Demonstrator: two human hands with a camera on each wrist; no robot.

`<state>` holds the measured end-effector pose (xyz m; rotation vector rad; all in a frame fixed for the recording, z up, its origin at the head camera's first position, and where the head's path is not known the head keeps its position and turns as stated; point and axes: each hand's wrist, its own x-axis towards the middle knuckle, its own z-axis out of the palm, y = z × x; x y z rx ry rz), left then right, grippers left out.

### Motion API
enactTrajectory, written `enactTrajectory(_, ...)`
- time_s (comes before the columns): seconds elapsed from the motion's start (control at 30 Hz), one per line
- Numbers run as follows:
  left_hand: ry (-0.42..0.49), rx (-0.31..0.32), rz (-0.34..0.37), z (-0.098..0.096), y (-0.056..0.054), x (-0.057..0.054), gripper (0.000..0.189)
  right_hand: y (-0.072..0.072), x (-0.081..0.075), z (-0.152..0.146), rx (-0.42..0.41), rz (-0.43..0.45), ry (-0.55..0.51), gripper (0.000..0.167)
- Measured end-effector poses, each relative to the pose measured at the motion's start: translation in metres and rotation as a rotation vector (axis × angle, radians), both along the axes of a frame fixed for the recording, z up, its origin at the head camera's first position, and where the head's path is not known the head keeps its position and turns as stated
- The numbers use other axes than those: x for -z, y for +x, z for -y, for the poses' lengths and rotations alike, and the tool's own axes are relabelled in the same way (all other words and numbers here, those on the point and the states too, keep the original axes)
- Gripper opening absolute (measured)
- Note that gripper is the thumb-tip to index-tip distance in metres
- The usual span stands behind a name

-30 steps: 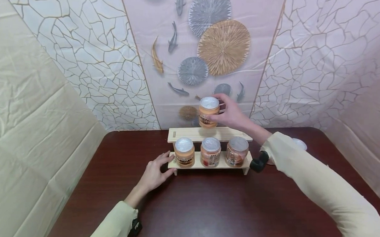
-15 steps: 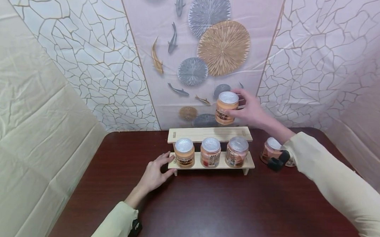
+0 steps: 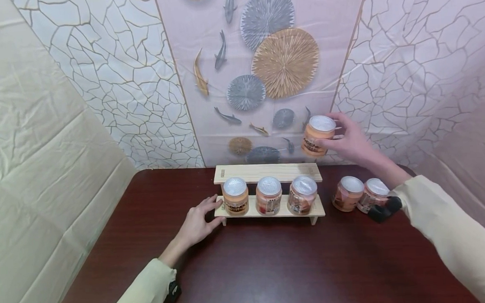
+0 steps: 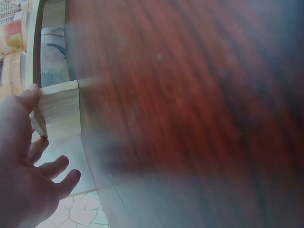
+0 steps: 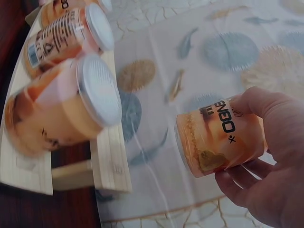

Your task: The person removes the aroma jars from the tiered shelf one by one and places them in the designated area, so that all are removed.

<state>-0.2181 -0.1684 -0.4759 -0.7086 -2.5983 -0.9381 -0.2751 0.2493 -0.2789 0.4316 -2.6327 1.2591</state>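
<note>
My right hand grips a clear-lidded jar with orange contents and dark lettering, upright in the air to the right of the rack's top shelf. In the right wrist view, thumb and fingers wrap the jar. My left hand holds the left end of the two-step wooden rack, thumb at the front edge and a finger behind, as the left wrist view shows. On the lower step stand an orange jar, a middle jar and a right jar.
Two more lidded jars stand side by side on the dark table right of the rack: a nearer-left jar and a right one. The rack's upper shelf carries nothing. A patterned cloth hangs behind.
My right hand has carried the jar rightward from above the upper shelf to beyond its right end. The two jars on the table have come into fuller view. My left hand stays put.
</note>
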Motion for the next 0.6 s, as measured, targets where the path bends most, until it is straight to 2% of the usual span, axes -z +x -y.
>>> enactTrajectory(0.4, 0.003, 0.002, -0.011, 0.0, -0.001, 0.0, 0.048, 0.011, 0.005, -0.044, 0.09, -0.023, -0.002, 0.067)
enactTrajectory(0.6, 0.001, 0.004, -0.008, 0.001, -0.001, 0.0, 0.048, 0.016, 0.01, -0.064, 0.114, -0.007, 0.006, 0.069)
